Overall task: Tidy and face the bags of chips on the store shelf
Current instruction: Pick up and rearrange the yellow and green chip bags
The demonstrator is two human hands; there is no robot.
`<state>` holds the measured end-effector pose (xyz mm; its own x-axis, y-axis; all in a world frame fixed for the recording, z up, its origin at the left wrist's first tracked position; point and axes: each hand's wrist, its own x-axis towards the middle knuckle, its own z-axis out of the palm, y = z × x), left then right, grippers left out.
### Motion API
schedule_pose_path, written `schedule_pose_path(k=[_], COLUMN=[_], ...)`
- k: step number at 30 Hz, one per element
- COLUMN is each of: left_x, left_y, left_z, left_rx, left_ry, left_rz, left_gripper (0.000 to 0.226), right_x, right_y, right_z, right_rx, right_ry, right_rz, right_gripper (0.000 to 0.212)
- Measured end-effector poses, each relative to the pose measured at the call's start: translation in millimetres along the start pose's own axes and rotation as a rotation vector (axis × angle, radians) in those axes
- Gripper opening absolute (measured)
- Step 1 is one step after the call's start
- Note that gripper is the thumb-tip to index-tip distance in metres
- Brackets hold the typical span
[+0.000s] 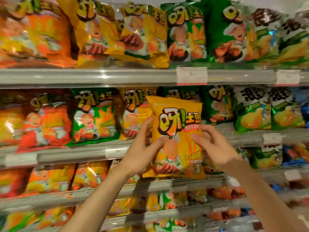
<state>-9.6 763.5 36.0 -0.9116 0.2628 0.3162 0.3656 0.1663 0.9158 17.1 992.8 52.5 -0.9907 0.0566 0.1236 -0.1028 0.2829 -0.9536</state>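
I hold a yellow chip bag (177,128) upright in front of the middle shelf (83,153), its printed face toward me. My left hand (143,149) grips its left edge, thumb across the front and fingers behind. On the other edge my right hand (212,144) holds it, thumb on the front. Behind the held bag stands another yellow bag (133,113) in the shelf row, between a green bag (95,118) and a green bag (217,104).
The top shelf (100,76) carries orange, yellow and green bags, with a white price tag (192,75) on its rail. Red-orange bags (43,121) fill the middle shelf's left; green-and-white bags (267,111) its right. Lower shelves (150,183) hold more bags.
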Motion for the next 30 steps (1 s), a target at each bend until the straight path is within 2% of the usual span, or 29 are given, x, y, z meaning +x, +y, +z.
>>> schedule_pose_path(k=[6, 10, 12, 15, 17, 19, 20, 23, 24, 28, 30], left_x=[-43, -67, -77, -92, -98, -103, -105, -112, -114, -119, -122], left_y=[-7, -24, -32, -37, -36, -33, -33, -35, -37, -39, -39], left_z=[-82, -140, -170, -208, -227, -239, -244, -254, -258, -268, -272], left_rx=[0.009, 0.103, 0.110, 0.135, 0.170, 0.174, 0.167, 0.173, 0.172, 0.150, 0.144], left_ry=[0.124, 0.314, 0.409, 0.524, 0.586, 0.637, 0.655, 0.669, 0.671, 0.679, 0.682], left_rz=[-0.078, -0.073, -0.098, -0.124, -0.137, -0.154, -0.159, -0.161, -0.160, -0.160, -0.159], left_gripper=[0.065, 0.078, 0.084, 0.082, 0.074, 0.072, 0.072, 0.072, 0.071, 0.072, 0.075], right_x=[-2, 9, 22, 54, 77, 94, 98, 107, 107, 103, 103], right_y=[-27, -40, -50, -68, -74, -72, -72, -66, -65, -69, -76], right_z=[97, 163, 190, 227, 247, 264, 271, 279, 279, 279, 279], right_rx=[-0.006, -0.072, -0.105, -0.144, -0.229, -0.259, -0.252, -0.214, -0.188, -0.192, -0.185], right_ry=[-0.093, -0.209, -0.218, -0.119, -0.043, -0.047, -0.056, -0.021, -0.007, 0.039, 0.043], right_rz=[-0.028, -0.092, -0.144, -0.179, -0.175, -0.117, -0.081, -0.025, -0.028, -0.086, -0.105], right_gripper=[0.022, 0.034, 0.037, 0.052, 0.072, 0.087, 0.084, 0.059, 0.064, 0.113, 0.121])
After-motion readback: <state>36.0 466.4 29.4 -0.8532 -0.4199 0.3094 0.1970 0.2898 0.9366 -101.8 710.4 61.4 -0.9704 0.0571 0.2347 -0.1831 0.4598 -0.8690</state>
